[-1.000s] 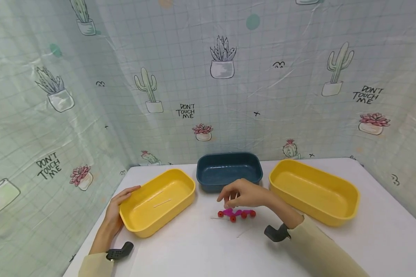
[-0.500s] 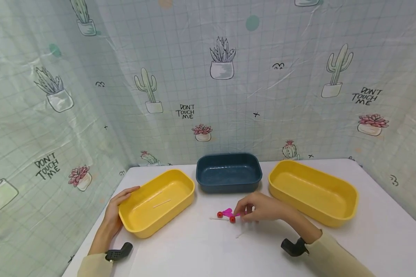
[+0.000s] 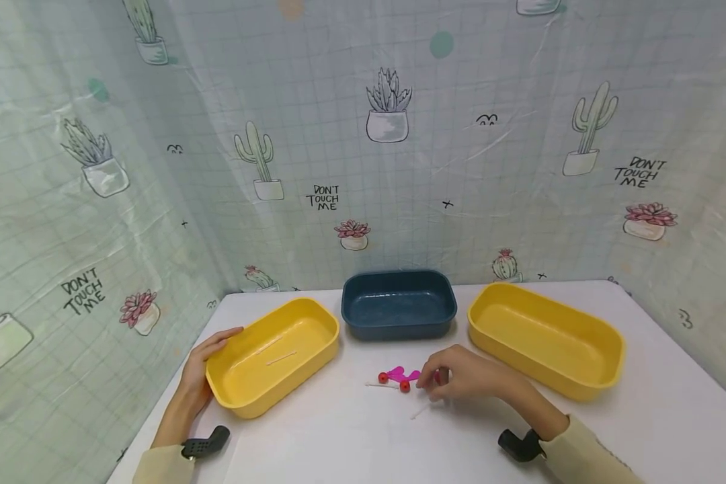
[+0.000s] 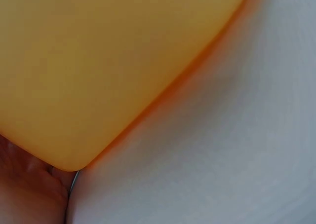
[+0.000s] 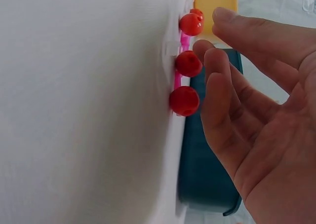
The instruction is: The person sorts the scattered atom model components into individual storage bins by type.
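Observation:
My left hand holds the outer end of a yellow tray, its fingers bent round the corner. Inside that tray lie thin white sticks like cotton swabs. In the left wrist view the tray's wall hides most of the hand. My right hand hovers just over several round red beads, beside flat bright pink pieces. In the right wrist view its fingers curve loosely with a gap to the thumb, fingertips close to the red beads, nothing between them.
A dark blue tray stands at the back middle. Right of it is a second yellow tray. White sticks lie on the white table near the beads. A cactus-print curtain encloses the table's back and sides.
My right hand has moved right and slightly toward me, from above the middle of the beads to their right end. The left hand stays on the yellow tray.

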